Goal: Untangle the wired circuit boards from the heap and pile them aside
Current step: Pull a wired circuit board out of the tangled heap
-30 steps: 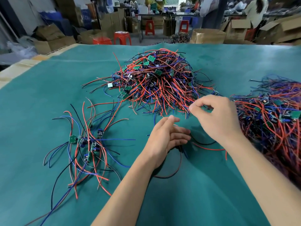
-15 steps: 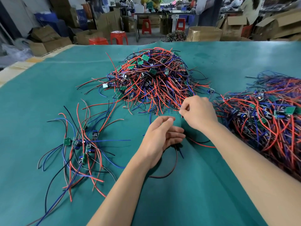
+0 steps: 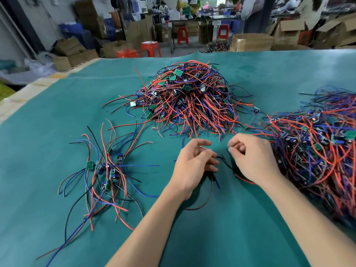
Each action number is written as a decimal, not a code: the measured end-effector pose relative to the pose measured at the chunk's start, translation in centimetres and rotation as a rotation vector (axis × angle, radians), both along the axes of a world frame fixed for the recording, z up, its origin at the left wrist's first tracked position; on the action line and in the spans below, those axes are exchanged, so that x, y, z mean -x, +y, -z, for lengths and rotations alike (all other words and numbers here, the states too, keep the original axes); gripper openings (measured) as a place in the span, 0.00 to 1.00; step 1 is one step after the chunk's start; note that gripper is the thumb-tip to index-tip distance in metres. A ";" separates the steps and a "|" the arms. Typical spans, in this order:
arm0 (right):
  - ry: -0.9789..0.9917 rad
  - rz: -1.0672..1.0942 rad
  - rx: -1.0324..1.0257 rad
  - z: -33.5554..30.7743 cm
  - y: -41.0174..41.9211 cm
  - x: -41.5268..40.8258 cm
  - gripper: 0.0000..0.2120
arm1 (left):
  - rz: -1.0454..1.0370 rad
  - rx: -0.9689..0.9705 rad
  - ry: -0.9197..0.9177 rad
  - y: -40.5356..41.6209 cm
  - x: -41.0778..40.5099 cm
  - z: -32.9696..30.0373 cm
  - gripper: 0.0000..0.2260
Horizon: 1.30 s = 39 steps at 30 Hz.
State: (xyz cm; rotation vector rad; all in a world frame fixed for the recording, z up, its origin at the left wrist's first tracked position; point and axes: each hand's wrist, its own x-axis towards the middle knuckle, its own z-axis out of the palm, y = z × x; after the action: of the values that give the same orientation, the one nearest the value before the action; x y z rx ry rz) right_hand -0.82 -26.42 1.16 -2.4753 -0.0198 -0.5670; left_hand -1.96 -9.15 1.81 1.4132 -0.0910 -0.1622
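Currently the left hand (image 3: 194, 166) and right hand (image 3: 250, 158) sit at table centre, both with fingers curled, apparently pinching thin dark wires (image 3: 215, 177) between them; whether a board hangs on these wires cannot be told; the main heap (image 3: 190, 99) lies at 12 o'clock, a second heap (image 3: 323, 151) at 3 o'clock, the sorted pile (image 3: 106, 170) at 9 o'clock on the green table (image 3: 57, 112); risk: loose ends touching the heap edge may snag and drag neighbouring boards; hard pulling may strain solder joints.
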 end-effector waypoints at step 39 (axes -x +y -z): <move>0.159 -0.168 -0.342 -5.3 2.6 -1.5 0.14 | -0.354 -0.279 -0.142 -1.4 -2.4 0.8 0.13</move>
State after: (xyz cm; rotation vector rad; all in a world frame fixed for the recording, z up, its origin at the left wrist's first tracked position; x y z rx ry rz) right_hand 0.69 -23.86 6.50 -2.1525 -0.0623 -0.2740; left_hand 0.45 -10.52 1.06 1.6940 0.0687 0.2272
